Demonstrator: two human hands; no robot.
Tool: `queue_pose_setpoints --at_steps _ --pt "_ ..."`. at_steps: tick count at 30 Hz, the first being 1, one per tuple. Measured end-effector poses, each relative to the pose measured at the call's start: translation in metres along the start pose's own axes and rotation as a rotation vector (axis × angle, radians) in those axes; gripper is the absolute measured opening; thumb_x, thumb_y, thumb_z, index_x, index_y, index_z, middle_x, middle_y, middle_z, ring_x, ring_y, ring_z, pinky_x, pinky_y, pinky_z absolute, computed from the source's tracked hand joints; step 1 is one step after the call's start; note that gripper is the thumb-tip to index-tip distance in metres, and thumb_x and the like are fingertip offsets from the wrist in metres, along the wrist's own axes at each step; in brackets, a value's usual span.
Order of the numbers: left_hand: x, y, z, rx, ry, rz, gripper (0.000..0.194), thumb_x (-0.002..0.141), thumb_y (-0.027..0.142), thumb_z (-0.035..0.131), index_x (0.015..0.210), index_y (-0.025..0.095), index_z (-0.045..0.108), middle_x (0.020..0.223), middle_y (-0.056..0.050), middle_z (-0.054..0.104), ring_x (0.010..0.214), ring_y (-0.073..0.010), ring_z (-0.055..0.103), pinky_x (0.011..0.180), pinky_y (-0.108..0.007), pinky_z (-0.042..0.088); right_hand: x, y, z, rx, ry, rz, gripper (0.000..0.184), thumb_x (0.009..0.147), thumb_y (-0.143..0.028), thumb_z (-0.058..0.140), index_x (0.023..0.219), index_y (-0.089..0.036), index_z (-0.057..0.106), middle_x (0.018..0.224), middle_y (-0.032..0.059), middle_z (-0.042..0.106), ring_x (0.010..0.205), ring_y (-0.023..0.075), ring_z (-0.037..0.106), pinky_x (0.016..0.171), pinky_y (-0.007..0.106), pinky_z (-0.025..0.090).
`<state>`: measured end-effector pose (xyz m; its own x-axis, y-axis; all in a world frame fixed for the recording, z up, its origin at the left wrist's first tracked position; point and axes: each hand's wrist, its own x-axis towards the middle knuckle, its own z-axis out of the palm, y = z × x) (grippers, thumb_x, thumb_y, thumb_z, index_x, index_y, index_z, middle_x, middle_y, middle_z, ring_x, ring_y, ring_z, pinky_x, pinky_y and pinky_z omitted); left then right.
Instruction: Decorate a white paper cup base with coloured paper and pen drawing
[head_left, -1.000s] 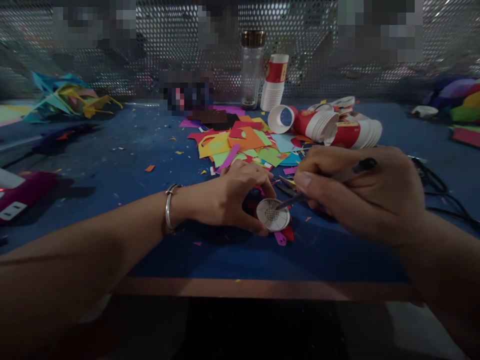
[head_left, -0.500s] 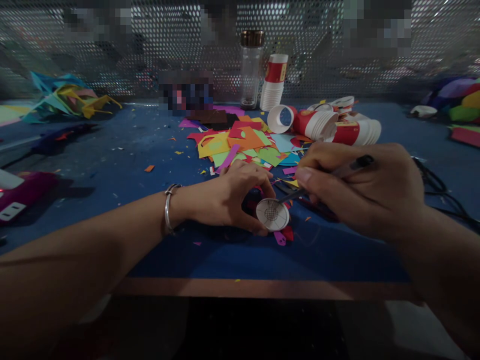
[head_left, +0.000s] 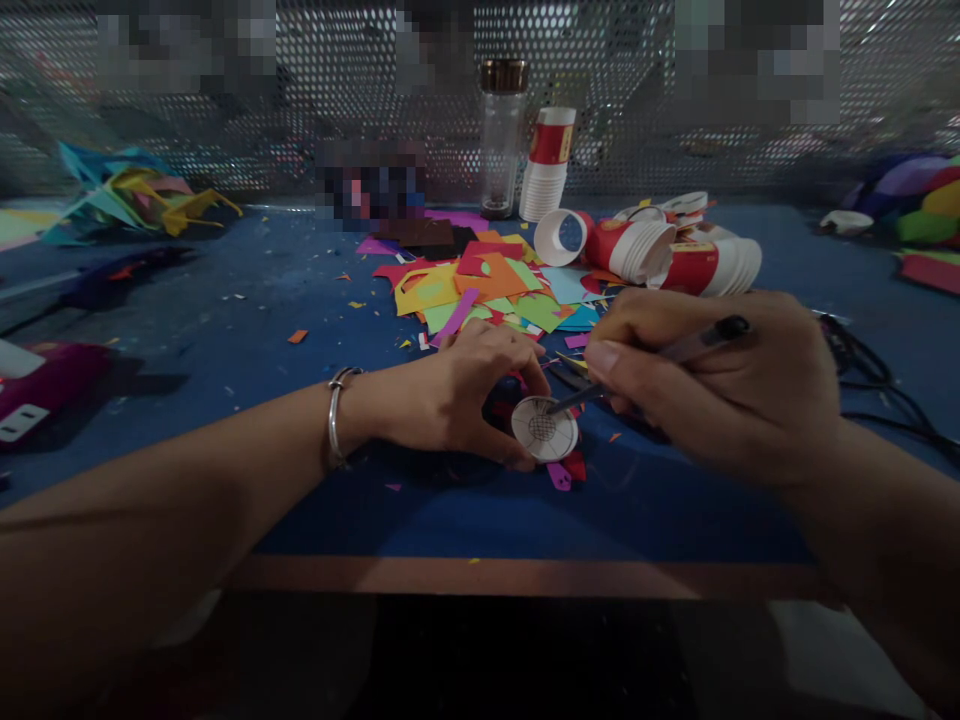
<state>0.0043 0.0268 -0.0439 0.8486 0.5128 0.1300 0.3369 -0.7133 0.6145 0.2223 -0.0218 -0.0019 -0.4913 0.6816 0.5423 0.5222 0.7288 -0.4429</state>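
My left hand (head_left: 457, 395), with a metal bangle at the wrist, is curled around a small paper cup (head_left: 545, 429) lying on the blue table (head_left: 247, 330), its white round bottom facing me. A grid of fine lines is drawn on that bottom. My right hand (head_left: 712, 385) grips a dark pen (head_left: 660, 358) in a writing hold, and the tip rests on the cup's bottom near its upper edge. Small pink and red paper pieces lie just under the cup.
A heap of coloured paper scraps (head_left: 487, 285) lies behind my hands. Stacked red-and-white paper cups (head_left: 667, 252) lie on their sides to the right, another stack (head_left: 547, 165) stands beside a clear bottle (head_left: 501, 140). Black cables (head_left: 870, 385) run at right. A perforated metal screen closes the back.
The pen tip has shifted slightly over the cup's bottom; my right hand moved a little. My left hand and the cup stay put.
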Motion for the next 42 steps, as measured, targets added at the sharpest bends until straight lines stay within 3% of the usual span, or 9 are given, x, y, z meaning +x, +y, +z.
queue_pose_setpoints --at_steps 7,23,33,42 --pt "0.0003 -0.0013 -0.0013 -0.003 0.002 0.028 0.046 0.077 0.042 0.082 0.112 0.022 0.061 0.129 -0.011 0.060 0.137 -0.0310 0.043 0.116 -0.052 0.030 0.0013 -0.0008 -0.0006 0.027 -0.017 -0.027 0.026 0.091 -0.011 0.058 0.068 -0.022 0.056 0.052 -0.0051 0.052 0.043 0.0098 0.044 0.045 0.027 0.033" --pt "0.0012 0.0013 0.0006 0.020 0.007 -0.003 0.046 0.076 0.046 0.082 0.108 0.020 0.061 0.123 -0.010 0.060 0.123 -0.0306 0.049 0.105 -0.048 0.039 -0.0003 0.0022 0.0006 -0.034 0.031 -0.014 0.024 0.090 -0.011 0.057 0.068 -0.021 0.057 0.051 -0.0052 0.052 0.043 0.0089 0.042 0.045 0.028 0.031" --pt "0.0013 -0.0018 -0.0005 0.016 -0.001 0.018 0.048 0.076 0.044 0.082 0.113 0.022 0.060 0.125 -0.010 0.061 0.130 -0.0306 0.046 0.111 -0.050 0.035 -0.0001 0.0012 0.0001 0.016 -0.009 -0.003 0.026 0.091 -0.011 0.057 0.067 -0.022 0.056 0.053 -0.0054 0.053 0.044 0.0091 0.043 0.046 0.026 0.034" --pt "0.0022 0.0030 0.0010 -0.013 0.001 -0.012 0.044 0.075 0.043 0.082 0.107 0.022 0.061 0.120 -0.010 0.061 0.123 -0.0313 0.050 0.103 -0.049 0.041 0.0014 0.0010 0.0003 -0.010 0.011 0.025 0.025 0.090 -0.013 0.057 0.067 -0.023 0.056 0.051 -0.0053 0.051 0.043 0.0105 0.041 0.046 0.029 0.033"
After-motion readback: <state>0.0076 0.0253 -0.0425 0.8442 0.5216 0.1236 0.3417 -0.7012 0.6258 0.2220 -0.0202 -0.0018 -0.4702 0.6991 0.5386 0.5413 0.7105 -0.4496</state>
